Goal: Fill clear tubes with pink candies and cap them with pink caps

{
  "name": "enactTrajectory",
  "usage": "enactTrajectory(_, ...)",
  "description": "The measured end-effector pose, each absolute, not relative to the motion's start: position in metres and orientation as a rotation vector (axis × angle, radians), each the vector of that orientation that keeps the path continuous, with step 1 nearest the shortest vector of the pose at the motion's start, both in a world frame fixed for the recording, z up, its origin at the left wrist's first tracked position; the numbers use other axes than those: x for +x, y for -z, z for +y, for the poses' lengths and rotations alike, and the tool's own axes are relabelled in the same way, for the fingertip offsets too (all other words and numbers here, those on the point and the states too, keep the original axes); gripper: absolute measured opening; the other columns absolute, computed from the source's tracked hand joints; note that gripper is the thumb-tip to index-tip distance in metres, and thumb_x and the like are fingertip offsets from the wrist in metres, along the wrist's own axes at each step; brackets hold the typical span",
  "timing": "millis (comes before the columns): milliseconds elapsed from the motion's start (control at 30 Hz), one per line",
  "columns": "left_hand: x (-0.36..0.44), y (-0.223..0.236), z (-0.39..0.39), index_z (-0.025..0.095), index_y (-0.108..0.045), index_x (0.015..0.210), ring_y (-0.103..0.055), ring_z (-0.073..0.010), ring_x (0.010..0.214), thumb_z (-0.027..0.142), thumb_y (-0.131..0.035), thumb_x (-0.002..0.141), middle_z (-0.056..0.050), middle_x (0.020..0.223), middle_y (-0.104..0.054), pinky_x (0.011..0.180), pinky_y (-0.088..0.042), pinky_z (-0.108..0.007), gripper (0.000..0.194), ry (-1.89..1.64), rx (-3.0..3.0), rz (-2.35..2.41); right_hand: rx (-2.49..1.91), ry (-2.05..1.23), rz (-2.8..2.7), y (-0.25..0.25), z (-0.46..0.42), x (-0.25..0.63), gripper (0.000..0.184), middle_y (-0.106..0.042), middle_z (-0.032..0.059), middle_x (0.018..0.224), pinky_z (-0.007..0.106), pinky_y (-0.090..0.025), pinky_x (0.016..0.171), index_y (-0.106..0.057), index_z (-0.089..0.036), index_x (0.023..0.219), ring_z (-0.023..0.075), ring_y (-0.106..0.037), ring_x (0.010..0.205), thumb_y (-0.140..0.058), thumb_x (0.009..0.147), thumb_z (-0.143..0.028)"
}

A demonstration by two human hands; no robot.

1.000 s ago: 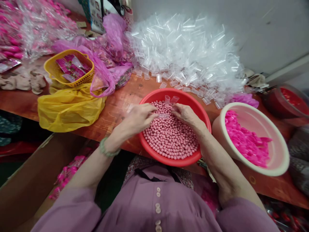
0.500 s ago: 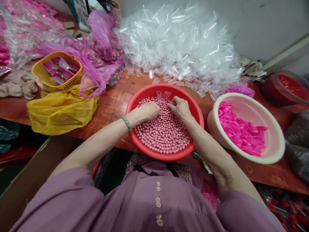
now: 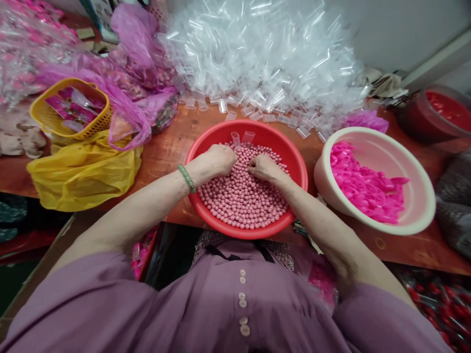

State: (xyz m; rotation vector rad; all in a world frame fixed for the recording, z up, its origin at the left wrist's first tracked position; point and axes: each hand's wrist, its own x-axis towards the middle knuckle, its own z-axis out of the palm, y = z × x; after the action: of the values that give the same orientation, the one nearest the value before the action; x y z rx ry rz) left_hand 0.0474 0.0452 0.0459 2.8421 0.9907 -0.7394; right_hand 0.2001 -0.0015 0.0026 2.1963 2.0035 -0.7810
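Both hands are inside a red basin that holds a layer of round pink beads. My left hand, with a green bead bracelet on its wrist, is closed over the beads left of centre; whatever its fingers hold is hidden. My right hand rests on the beads right of centre, its fingers curled together with their tips down among the beads. What they grip cannot be made out. Two clear plastic tubes stand slightly tilted in the beads at the basin's far side.
A big heap of clear tubes covers the back of the wooden table. At right stands a cream basin with pink plastic pieces. A yellow basket, a yellow bag and purple bags lie at left.
My right hand has come down and toward me, from near the tubes to the middle of the beads. My left hand stays over the beads at left. The camera view has shifted slightly.
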Motion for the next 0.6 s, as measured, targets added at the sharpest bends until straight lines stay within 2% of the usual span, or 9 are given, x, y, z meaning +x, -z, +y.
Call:
enactTrajectory(200, 0.053, -0.031, 0.036, 0.006, -0.076, 0.111, -0.072, -0.0274, 0.103, 0.006, -0.049, 0.086, -0.019, 0.101, -0.077, 0.089, -0.050, -0.031, 0.037, 0.691, 2.896, 0.656, 2.037, 0.945, 1.948, -0.006, -0.001, 0.200, 0.020, -0.060, -0.0003, 0.059, 0.023, -0.036, 0.055, -0.072, -0.014, 0.072, 0.0120, -0.049, 0.058, -0.052, 0.075, -0.008)
enactTrajectory(433, 0.045, -0.023, 0.044, 0.014, -0.073, 0.101, -0.062, -0.0164, 0.073, 0.015, -0.062, 0.076, -0.004, 0.083, -0.072, 0.061, -0.040, -0.025, 0.028, 0.623, 2.647, 0.577, 1.866, 1.062, 1.954, -0.004, 0.008, 0.210, 0.011, -0.061, -0.0005, 0.060, 0.025, -0.045, 0.063, -0.070, -0.018, 0.070, 0.0158, -0.057, 0.064, -0.060, 0.072, -0.014)
enactTrajectory(500, 0.044, -0.020, 0.048, 0.013, -0.071, 0.103, -0.060, -0.0151, 0.071, 0.018, -0.063, 0.074, -0.003, 0.084, -0.072, 0.059, -0.038, -0.024, 0.030, 0.585, 2.553, 0.577, 1.840, 1.070, 1.950, -0.001, 0.011, 0.210, 0.008, -0.063, 0.0001, 0.062, 0.027, -0.048, 0.065, -0.070, -0.019, 0.072, 0.0175, -0.059, 0.067, -0.063, 0.071, -0.016)
enactTrajectory(600, 0.043, -0.016, 0.054, 0.011, -0.068, 0.108, -0.062, -0.0155, 0.080, 0.021, -0.063, 0.075, -0.005, 0.096, -0.073, 0.065, -0.041, -0.022, 0.035, 0.461, 2.432, 0.659, 1.814, 1.067, 1.946, 0.003, 0.016, 0.208, 0.002, -0.064, 0.0012, 0.063, 0.029, -0.049, 0.065, -0.069, -0.019, 0.071, 0.0195, -0.061, 0.068, -0.067, 0.070, -0.019)
